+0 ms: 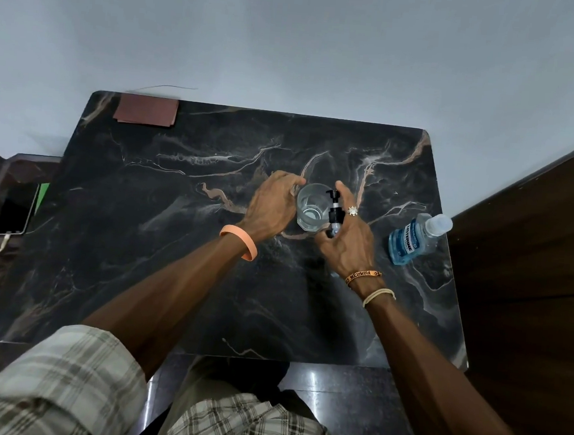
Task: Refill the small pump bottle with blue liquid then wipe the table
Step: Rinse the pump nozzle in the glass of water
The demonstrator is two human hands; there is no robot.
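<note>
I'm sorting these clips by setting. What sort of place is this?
Probably a room in a home: a dark marble-patterned table against a plain wall, a mouthwash bottle and a drinking glass on it, and a phone charging to one side.

Small clear pump bottle with black pump head (334,211): body mostly hidden behind right hand (345,242); liquid level unreadable. Black smartphone (16,209) partly shadowed. Blue mouthwash bottle (411,240): small print possibly illegible.

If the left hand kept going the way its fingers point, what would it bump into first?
Probably the glass. The left hand points right at its rim, fingertips about touching it already, though depth is hard to judge from above.
</note>
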